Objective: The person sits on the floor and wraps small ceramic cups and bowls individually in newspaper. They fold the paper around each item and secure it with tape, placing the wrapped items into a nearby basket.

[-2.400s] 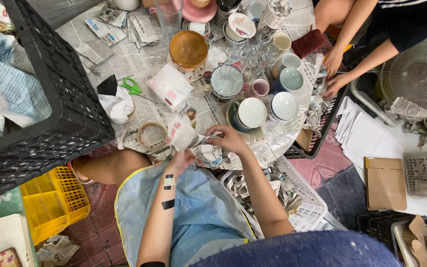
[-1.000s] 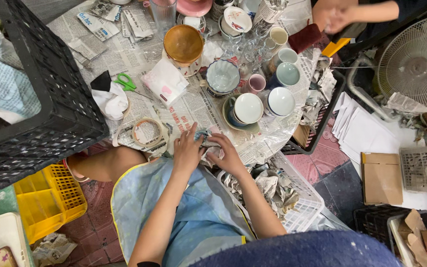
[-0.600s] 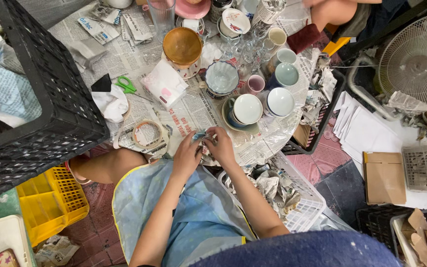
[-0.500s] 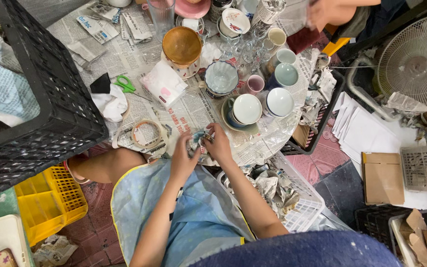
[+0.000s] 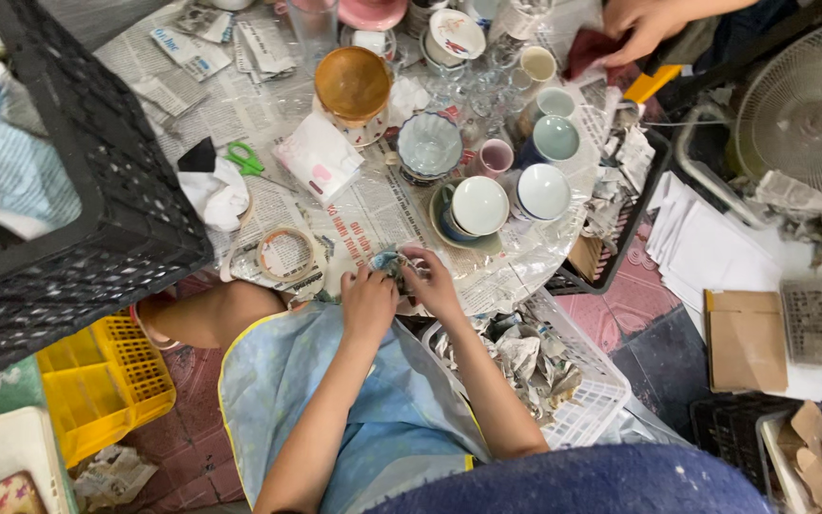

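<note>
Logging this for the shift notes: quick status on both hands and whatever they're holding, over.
Left hand and right hand both closed on a small patterned piece at the table edge. Tape roll just left, stacked cups close ahead.

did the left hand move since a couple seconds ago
Yes. The left hand shifted right, away from the tape roll, joining the right hand around a small bluish item at the table edge.
</note>
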